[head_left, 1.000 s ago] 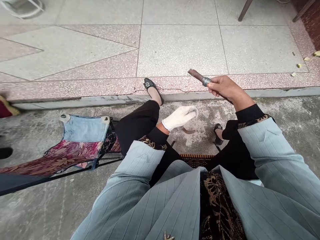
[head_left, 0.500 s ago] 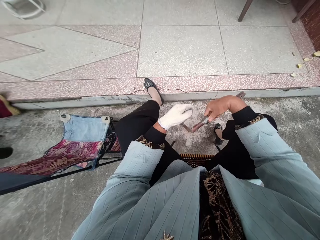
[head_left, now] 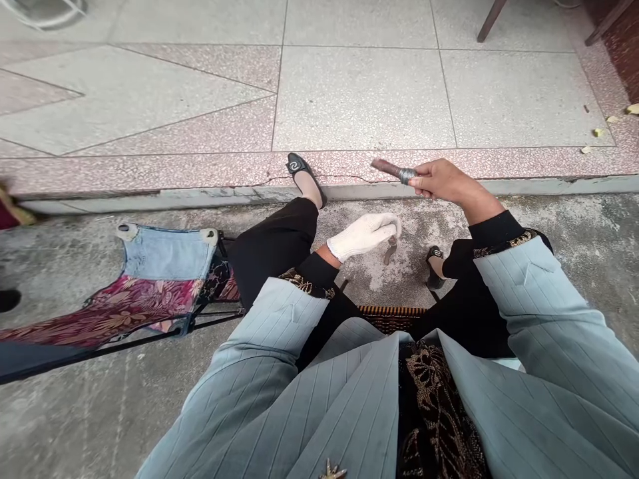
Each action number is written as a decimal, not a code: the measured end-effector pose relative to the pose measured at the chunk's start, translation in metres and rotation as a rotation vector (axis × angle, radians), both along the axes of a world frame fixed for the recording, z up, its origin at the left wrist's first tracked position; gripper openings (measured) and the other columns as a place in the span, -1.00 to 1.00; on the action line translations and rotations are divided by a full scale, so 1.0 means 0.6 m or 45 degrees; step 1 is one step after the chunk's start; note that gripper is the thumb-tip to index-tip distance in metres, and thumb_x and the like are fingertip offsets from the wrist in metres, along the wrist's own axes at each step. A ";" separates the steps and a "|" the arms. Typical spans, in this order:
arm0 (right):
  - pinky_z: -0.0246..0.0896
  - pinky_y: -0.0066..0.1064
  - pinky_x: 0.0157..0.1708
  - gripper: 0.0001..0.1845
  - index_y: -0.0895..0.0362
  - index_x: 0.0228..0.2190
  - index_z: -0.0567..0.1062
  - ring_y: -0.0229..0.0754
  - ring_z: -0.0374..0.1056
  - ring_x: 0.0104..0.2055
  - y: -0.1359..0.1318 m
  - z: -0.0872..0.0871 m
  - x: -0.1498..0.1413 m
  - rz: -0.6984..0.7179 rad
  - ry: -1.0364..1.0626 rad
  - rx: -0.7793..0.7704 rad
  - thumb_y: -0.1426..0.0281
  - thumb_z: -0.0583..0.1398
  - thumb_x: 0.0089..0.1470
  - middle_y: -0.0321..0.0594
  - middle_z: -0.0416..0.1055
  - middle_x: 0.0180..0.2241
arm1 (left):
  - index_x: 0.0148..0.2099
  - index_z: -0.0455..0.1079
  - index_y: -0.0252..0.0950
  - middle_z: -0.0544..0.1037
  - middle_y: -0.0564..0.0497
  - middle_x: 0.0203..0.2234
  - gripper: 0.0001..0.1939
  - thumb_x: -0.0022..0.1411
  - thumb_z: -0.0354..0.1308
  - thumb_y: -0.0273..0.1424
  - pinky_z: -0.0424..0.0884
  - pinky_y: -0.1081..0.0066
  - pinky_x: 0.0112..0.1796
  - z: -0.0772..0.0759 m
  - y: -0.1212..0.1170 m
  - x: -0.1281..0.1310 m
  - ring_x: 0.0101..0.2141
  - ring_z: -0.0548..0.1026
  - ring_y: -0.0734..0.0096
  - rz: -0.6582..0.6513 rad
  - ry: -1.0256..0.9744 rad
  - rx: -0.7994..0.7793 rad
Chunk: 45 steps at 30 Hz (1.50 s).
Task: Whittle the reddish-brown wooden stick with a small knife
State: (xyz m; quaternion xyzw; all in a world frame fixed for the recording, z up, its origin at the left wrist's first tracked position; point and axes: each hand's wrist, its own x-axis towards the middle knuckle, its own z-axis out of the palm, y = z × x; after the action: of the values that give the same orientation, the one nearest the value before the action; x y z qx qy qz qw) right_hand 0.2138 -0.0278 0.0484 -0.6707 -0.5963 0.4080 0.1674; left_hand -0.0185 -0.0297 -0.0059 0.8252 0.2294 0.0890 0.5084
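Note:
My left hand (head_left: 367, 236), in a white knitted glove, is closed with its fingers curled. A short, curved brown piece (head_left: 390, 253) sticks out below its fingertips; most of it is hidden by the glove. Higher and to the right, my bare right hand (head_left: 439, 179) grips one end of a brown stick (head_left: 387, 166). Silvery wire (head_left: 407, 175) is wound in a tight coil round the stick beside my fingers. The stick's free end points left, over the edge of the step. A faint thin strand seems to hang below the coil.
A tiled step (head_left: 364, 100) with a raised edge runs across in front of me. On my left stands a folding chair (head_left: 164, 259) with denim and flowered cloth. A woven seat (head_left: 392, 319) shows beneath me. Dry leaves (head_left: 598, 133) lie at the far right.
My right hand has swung up and away from the left with the wire-wound stick, which now points left. My left hand has shifted slightly right and down.

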 end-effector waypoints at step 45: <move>0.09 -0.46 -0.40 -0.48 0.15 -0.18 0.62 -0.35 0.23 -0.50 -0.013 0.012 -0.002 1.037 0.254 -0.640 -0.01 0.29 0.03 -0.33 0.46 -0.48 | -0.31 0.43 -0.31 0.45 0.06 -0.46 -0.75 0.22 -0.04 -0.33 0.20 0.41 -0.34 -0.022 0.036 -0.010 -0.42 0.36 0.40 0.159 0.165 0.289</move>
State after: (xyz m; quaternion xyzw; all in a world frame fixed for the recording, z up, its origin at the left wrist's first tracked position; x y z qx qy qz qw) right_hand 0.2124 -0.0354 0.0554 -0.3601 -0.6743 0.6341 -0.1167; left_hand -0.0243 -0.0084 -0.0189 0.8655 0.3011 0.0923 0.3895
